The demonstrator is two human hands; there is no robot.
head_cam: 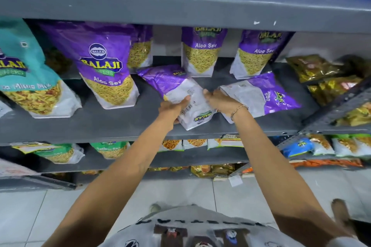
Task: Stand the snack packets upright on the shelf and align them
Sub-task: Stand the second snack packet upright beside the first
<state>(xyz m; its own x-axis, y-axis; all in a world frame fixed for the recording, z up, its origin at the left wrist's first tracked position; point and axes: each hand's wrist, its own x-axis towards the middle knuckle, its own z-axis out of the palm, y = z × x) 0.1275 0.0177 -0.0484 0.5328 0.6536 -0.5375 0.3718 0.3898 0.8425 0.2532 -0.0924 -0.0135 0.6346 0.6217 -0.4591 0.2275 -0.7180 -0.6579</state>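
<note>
Your grey printed shirt point(198, 228) fills the bottom edge, both bare forearms reaching up to the middle shelf point(124, 124). Your left hand point(172, 109) and right hand point(219, 101) flank one purple Aloo Sev packet point(180, 90) lying tilted near the shelf's front edge, white base toward you — fingers of both hands clamped on its lower end, left thumb on the barcode face. A bracelet point(239, 109) sits on your right wrist. Just right of it a second purple packet point(269, 94) lies flat, partly under your right wrist. Standing upright: one big purple packet point(106, 66) left of centre near the front, two smaller ones point(201, 52) point(259, 52) along the back edge. A teal mix packet point(26, 70) leans at the shelf's left end — gold packets point(321, 74) are piled at the right end.
</note>
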